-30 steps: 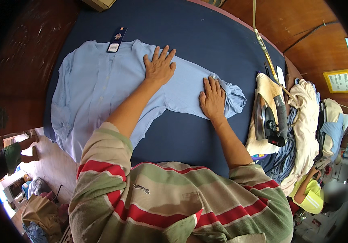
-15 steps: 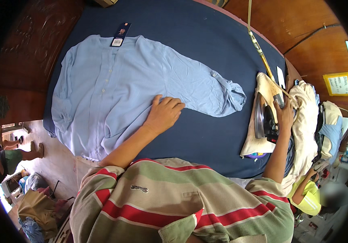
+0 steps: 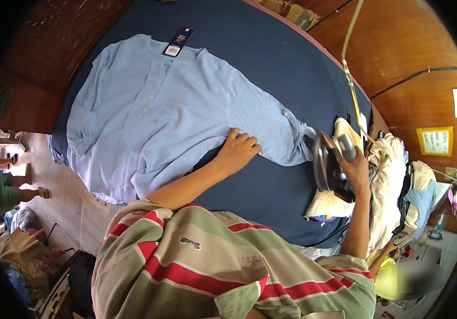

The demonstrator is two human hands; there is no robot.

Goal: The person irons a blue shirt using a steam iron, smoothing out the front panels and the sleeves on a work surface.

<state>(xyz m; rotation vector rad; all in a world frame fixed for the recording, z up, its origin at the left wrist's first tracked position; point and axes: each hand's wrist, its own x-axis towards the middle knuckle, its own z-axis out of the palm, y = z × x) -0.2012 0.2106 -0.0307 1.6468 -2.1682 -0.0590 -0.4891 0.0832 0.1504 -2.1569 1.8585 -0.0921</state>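
Observation:
A light blue long-sleeved blouse (image 3: 186,98) lies spread on the dark blue table cover (image 3: 271,58), front up, with a dark tag (image 3: 179,41) at its neckline. My left hand (image 3: 241,151) rests palm down at the blouse's lower edge beneath the armpit, fingers apart on cloth and cover. Wrapped round the handle of a clothes iron (image 3: 321,162) is my right hand (image 3: 356,167). The iron is tilted, its metal soleplate facing left, close to the cuff (image 3: 303,139) of the sleeve; whether they touch I cannot tell.
Right of the iron lie a cream cloth pad (image 3: 327,204) and a pile of clothes (image 3: 388,181). A cord (image 3: 352,32) hangs down toward the iron. Wooden panels (image 3: 399,48) border the table. A person in yellow (image 3: 391,279) is at lower right; another person's legs (image 3: 18,194) show at left.
My right hand has lifted the iron off the cream pad and moved it left toward the sleeve. My left hand stays at the blouse's edge; the whole view has shifted slightly.

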